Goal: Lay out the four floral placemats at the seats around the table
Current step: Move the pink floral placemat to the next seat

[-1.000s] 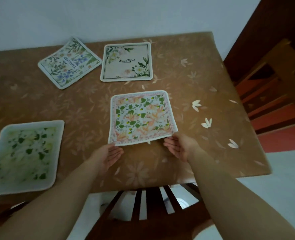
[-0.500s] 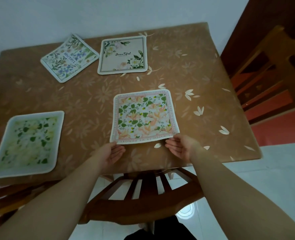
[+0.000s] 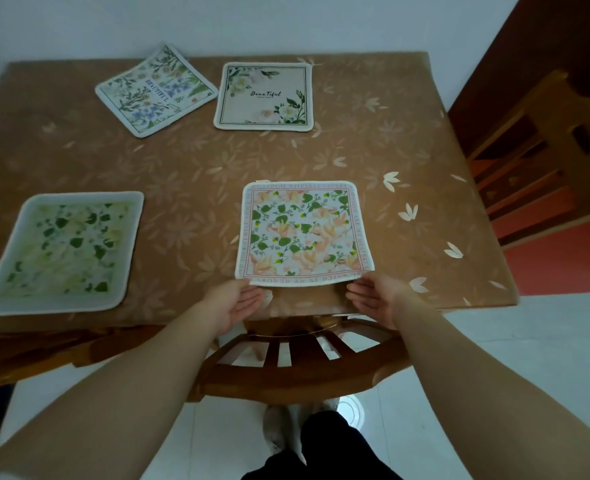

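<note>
Four floral placemats lie on the brown table [image 3: 189, 161]. The pink-and-green placemat [image 3: 302, 233] lies flat near the front edge, right of centre. My left hand [image 3: 236, 304] is at its near-left corner and my right hand [image 3: 373, 299] at its near-right corner. Both have loose, spread fingers, palms turned inward, and neither grips the mat. A yellow-green placemat [image 3: 63, 252] sits at the front left. A blue-flowered placemat [image 3: 155, 90] lies rotated at the far left, with a beige "Beautiful" placemat [image 3: 264, 95] beside it.
A wooden chair back [image 3: 297, 365] stands tucked in right below my hands. Another wooden chair [image 3: 543, 150] stands at the table's right side. The white wall runs behind the table. Pale floor tiles and my feet show below.
My fingers have loosened from the pink-and-green placemat's near corners and drawn slightly back. The view has pulled back and tilted down, showing more of the chair and floor.
</note>
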The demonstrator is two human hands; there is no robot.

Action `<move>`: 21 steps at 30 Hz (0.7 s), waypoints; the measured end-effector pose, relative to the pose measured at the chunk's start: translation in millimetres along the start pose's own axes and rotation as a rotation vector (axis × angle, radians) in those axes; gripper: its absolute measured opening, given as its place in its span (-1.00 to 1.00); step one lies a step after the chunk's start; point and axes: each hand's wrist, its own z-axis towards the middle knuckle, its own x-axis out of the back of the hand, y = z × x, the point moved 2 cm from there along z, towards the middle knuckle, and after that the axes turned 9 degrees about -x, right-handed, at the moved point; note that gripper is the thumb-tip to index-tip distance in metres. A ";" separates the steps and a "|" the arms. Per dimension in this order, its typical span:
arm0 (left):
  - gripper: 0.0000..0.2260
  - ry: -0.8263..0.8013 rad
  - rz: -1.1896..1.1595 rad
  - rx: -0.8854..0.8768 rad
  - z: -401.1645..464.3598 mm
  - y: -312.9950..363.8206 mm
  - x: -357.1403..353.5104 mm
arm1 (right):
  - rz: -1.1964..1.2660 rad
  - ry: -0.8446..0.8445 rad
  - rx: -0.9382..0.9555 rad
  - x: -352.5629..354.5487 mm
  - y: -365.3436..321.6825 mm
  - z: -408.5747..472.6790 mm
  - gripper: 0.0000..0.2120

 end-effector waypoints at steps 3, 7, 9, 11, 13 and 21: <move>-0.78 0.002 0.016 0.006 -0.9 -7.2 0.3 | -0.019 0.025 -0.005 3.1 4.5 3.8 -0.83; -0.80 0.040 0.037 0.017 -4.8 -11.9 3.5 | -0.058 0.028 -0.006 2.5 8.9 15.6 -0.82; -0.82 0.070 0.027 0.009 -5.9 -14.6 5.0 | -0.073 0.030 -0.012 1.1 11.4 22.2 -0.81; -0.81 0.106 0.003 -0.008 -6.4 -16.6 5.3 | -0.080 0.028 -0.028 0.4 14.9 26.7 -0.80; -0.82 0.162 -0.026 -0.037 -4.8 -15.1 3.9 | -0.077 0.025 -0.040 0.8 16.5 29.4 -0.80; -0.74 0.265 -0.060 -0.027 5.4 -15.5 -0.7 | -0.101 0.043 -0.044 2.6 19.8 38.5 -0.77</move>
